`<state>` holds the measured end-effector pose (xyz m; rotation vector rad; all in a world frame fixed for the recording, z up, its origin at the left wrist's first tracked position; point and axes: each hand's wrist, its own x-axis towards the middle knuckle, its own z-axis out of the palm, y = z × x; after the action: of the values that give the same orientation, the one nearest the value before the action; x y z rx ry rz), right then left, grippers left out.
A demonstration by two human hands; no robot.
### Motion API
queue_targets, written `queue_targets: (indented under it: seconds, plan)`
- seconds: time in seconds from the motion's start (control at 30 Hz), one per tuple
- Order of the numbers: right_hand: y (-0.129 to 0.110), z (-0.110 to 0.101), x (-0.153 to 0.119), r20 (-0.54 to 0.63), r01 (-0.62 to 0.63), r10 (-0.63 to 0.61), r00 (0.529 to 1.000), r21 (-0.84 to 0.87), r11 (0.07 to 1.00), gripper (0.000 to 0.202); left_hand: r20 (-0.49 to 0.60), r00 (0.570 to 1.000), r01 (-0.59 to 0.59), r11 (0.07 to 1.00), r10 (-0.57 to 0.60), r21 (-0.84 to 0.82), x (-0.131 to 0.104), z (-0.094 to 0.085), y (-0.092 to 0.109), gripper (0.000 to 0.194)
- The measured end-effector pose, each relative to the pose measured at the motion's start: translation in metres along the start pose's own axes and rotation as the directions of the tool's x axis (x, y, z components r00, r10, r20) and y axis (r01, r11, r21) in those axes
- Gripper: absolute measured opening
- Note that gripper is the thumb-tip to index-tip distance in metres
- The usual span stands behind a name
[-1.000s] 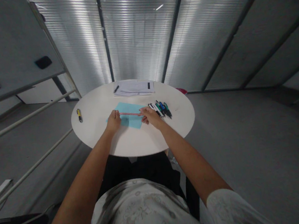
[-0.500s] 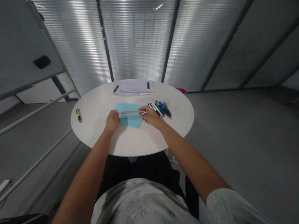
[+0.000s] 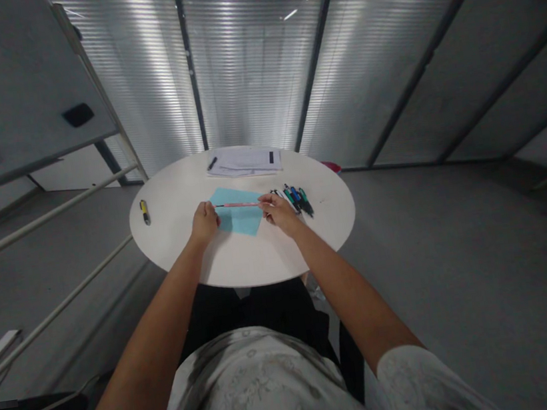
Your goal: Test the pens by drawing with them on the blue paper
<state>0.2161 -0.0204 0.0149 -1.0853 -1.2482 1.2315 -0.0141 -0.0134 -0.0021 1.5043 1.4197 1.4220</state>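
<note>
A thin pink stick with a dark left end is held level above a light blue sheet. My right hand pinches its right end. My left hand is closed at the dark end, by the sheet's left edge; its fingertips are partly hidden. Several pens and markers lie side by side on the white round table, just beyond my right hand.
A stack of white papers with a dark pen on it lies at the table's far side. Toward the left edge is a yellow and black marker. A white-framed board stands at the left.
My right hand has moved slightly to the right with the stick, and a dark section now shows beside my left hand.
</note>
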Motion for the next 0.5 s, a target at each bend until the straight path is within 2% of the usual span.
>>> queue_targets:
  seconds: [0.1, 0.23, 0.37, 0.5]
  plan:
    - [0.001, -0.004, 0.006, -0.109, 0.031, -0.017, 0.994, 0.123, 0.992, 0.031, -0.056, 0.995, 0.073, 0.987, -0.082, -0.141, 0.002, 0.001, 0.001, 0.03]
    - [0.003, -0.012, 0.013, -0.254, 0.121, -0.065, 0.965, 0.209, 0.97, 0.029, -0.062, 0.973, 0.186, 0.916, -0.222, -0.356, 0.006, 0.0, 0.002, 0.025]
    - [0.005, -0.018, 0.016, -0.401, 0.226, -0.149, 0.904, 0.15, 0.963, 0.03, -0.076, 0.953, 0.214, 0.829, -0.293, -0.518, 0.009, -0.001, 0.003, 0.02]
    - [0.008, -0.016, 0.016, -0.398, 0.33, -0.304, 0.865, -0.002, 0.944, 0.032, -0.08, 0.942, 0.23, 0.798, -0.327, -0.558, 0.008, -0.001, 0.006, 0.017]
